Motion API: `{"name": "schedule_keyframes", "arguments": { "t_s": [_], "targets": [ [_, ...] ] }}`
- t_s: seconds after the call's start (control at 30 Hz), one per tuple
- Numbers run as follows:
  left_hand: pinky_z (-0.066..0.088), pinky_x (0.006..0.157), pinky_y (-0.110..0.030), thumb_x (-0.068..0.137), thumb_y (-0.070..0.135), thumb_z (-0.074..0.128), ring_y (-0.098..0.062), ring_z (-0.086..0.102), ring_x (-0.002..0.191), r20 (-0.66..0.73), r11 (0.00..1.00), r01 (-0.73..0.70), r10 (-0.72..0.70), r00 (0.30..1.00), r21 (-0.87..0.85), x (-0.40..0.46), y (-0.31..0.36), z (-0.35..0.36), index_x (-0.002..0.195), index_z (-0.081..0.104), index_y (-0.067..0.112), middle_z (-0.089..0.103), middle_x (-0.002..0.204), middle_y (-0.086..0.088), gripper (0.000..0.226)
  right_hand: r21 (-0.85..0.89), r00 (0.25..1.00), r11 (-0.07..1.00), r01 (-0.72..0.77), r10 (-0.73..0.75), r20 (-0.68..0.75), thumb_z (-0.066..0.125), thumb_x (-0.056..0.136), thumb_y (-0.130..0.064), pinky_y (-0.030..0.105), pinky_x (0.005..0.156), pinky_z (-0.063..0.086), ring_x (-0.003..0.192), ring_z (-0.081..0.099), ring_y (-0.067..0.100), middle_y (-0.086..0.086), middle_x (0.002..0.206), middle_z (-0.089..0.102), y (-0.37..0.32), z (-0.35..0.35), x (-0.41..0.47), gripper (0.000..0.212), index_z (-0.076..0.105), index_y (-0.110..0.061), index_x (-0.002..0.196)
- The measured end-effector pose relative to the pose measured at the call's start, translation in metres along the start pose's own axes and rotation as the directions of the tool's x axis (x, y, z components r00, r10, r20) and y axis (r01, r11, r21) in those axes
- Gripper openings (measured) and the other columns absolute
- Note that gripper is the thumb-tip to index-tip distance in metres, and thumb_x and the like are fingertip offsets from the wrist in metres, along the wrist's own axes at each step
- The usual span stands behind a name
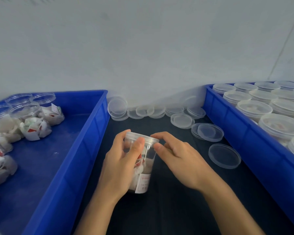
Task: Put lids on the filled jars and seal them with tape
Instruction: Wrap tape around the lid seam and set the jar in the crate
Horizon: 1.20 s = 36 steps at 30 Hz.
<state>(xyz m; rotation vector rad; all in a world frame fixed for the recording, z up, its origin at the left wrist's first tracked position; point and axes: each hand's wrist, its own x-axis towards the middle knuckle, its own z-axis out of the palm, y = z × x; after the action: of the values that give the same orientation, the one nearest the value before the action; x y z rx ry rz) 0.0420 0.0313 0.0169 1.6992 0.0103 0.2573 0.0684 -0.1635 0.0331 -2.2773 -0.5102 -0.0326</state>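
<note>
A lidded jar is held upright at the centre of the table, between a left crate of unlidded jars and a right crate of lidded ones; loose lids are scattered behind the jar.

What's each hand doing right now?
Left hand: grips the filled jar around its body.
Right hand: fingertips pinch the jar's lid at its rim.
</note>
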Motion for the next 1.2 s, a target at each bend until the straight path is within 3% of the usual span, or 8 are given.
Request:
{"name": "schedule_keyframes", "arguments": {
  "t_s": [0.13,0.23,0.33,0.47,0.6,0.97,1.07,1.2],
  "targets": [
    [0.063,0.079,-0.027,0.070,0.079,0.064,-0.002,0.074,0.107,0.038,1.000,0.021,-0.021,0.999,-0.016,0.001,0.001,-0.001,0.139,0.052,0.045,0.073,0.116,0.023,0.078,-0.013,1.000,1.000,0.003,-0.003,-0.031,0.040,0.105,-0.056,0.028,0.065,0.039,0.073,0.060,0.005,-0.024,0.074,0.063,-0.002,0.004,-0.001,0.019,0.050,-0.051,0.121],
    [0.059,0.092,-0.033,0.068,0.088,0.061,0.007,0.068,0.111,0.011,0.982,-0.025,0.024,1.000,0.186,0.001,0.002,0.001,0.149,0.041,0.047,0.067,0.120,0.032,0.093,-0.040,0.998,0.999,0.004,-0.006,-0.065,0.039,0.104,-0.058,0.026,0.064,0.037,0.074,0.059,0.003,-0.031,0.073,0.061,-0.004,0.004,-0.003,0.024,0.051,-0.050,0.124],
    [0.056,0.100,-0.037,0.065,0.095,0.059,0.002,0.062,0.119,-0.038,0.920,-0.061,0.082,0.996,0.387,0.002,0.003,0.000,0.153,0.038,0.047,0.062,0.128,0.025,0.103,-0.077,0.997,0.997,0.006,-0.012,-0.076,0.037,0.103,-0.058,0.025,0.063,0.037,0.074,0.059,0.001,-0.034,0.073,0.060,-0.007,0.006,-0.003,0.030,0.050,-0.049,0.128],
    [0.059,0.092,-0.031,0.066,0.096,0.056,0.009,0.065,0.107,-0.072,0.923,-0.047,0.080,0.994,0.381,0.002,0.004,-0.001,0.149,0.042,0.044,0.066,0.118,0.026,0.099,-0.087,0.998,0.996,0.001,-0.006,-0.060,0.034,0.107,-0.053,0.028,0.066,0.039,0.074,0.059,0.001,-0.036,0.074,0.060,-0.009,0.005,-0.004,0.031,0.048,-0.049,0.134],
    [0.051,0.077,-0.018,0.069,0.101,0.048,0.013,0.063,0.097,-0.108,0.880,-0.078,0.145,0.984,0.468,0.000,0.006,0.001,0.145,0.038,0.040,0.061,0.109,0.030,0.098,-0.065,0.998,0.997,0.038,-0.042,-0.054,0.037,0.110,-0.038,0.025,0.062,0.033,0.068,0.057,0.003,-0.023,0.068,0.060,-0.010,0.002,-0.006,0.033,0.044,-0.049,0.140],
    [0.056,0.089,-0.024,0.053,0.093,0.067,0.004,0.064,0.108,-0.122,0.915,-0.025,0.081,0.989,0.404,0.000,0.006,0.000,0.150,0.040,0.041,0.061,0.121,0.024,0.114,-0.085,1.000,0.996,0.006,-0.007,-0.017,0.041,0.109,-0.043,0.024,0.062,0.036,0.071,0.059,0.004,-0.016,0.077,0.064,-0.009,0.004,-0.004,0.036,0.042,-0.041,0.145],
    [0.055,0.088,-0.023,0.061,0.090,0.066,0.002,0.062,0.113,-0.164,0.909,-0.048,0.126,0.978,0.414,-0.002,0.005,0.002,0.150,0.040,0.039,0.060,0.126,0.024,0.105,-0.080,0.997,0.994,-0.069,0.066,-0.033,0.040,0.105,-0.062,0.026,0.062,0.039,0.072,0.062,0.007,-0.010,0.075,0.066,-0.010,0.004,-0.004,0.037,0.045,-0.037,0.132],
    [0.042,0.078,-0.011,0.070,0.084,0.069,-0.003,0.060,0.115,-0.202,0.851,-0.081,0.214,0.956,0.518,-0.004,0.006,0.004,0.150,0.039,0.035,0.057,0.135,0.020,0.098,-0.090,0.976,0.975,-0.203,0.194,-0.097,0.042,0.098,-0.074,0.028,0.055,0.037,0.065,0.060,0.011,-0.004,0.071,0.065,-0.011,0.009,-0.004,0.048,0.050,-0.027,0.095]
  ]
}}
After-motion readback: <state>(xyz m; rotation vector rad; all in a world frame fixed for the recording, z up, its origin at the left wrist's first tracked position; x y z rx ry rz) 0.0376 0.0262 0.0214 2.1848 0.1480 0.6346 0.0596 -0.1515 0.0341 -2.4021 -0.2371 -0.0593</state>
